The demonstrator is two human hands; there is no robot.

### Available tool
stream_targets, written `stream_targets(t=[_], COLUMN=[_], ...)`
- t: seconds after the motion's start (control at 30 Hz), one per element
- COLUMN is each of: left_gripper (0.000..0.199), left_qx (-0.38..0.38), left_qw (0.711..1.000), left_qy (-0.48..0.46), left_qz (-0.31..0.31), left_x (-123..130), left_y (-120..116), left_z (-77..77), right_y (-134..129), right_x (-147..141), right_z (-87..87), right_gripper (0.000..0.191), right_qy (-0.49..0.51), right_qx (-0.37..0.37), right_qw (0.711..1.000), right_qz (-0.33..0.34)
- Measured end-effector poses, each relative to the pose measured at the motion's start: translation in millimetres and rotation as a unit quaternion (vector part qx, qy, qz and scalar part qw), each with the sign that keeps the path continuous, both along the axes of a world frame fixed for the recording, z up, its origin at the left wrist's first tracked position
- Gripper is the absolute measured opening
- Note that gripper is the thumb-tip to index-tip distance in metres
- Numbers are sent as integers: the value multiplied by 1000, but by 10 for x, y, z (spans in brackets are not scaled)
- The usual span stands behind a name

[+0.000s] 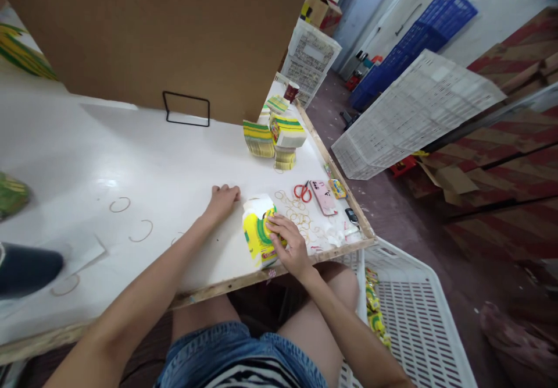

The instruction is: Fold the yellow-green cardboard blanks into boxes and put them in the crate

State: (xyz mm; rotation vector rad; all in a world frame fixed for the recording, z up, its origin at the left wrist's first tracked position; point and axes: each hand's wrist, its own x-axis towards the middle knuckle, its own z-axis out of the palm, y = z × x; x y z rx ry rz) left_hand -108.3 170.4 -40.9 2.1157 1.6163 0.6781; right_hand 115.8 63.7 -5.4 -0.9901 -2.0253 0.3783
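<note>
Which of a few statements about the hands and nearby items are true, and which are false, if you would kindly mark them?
1. The right hand touches the yellow-and-green packaging. True.
2. The left hand grips the red-handled scissors. False: it is left of the packaging, apart from the scissors.
3. The pink phone lies beside the scissors. True.
4. The dark red cup stands left of the cardboard panel. False: it stands to the panel's right.

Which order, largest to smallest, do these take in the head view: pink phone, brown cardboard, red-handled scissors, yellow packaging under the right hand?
1. Brown cardboard, by far
2. Yellow packaging, partly covered
3. Pink phone
4. Red-handled scissors
</note>
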Motion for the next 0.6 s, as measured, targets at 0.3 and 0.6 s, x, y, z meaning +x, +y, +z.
stream_targets(t=[0.3, 0.6], left_gripper=[24, 18], left_qx=[4, 16], left_qw=[994, 996], left_qy=[79, 43], left_qz=[69, 79], left_x=[15, 174], left_y=[36, -139], left_z=[24, 162], right_y=[-5, -163], right_x=[-19, 275], right_z=[2, 167], right_gripper=[27, 19], right_qy=[41, 52], right_qx=[-25, -26], right_qw=[999, 994], right_qz=[-1, -97])
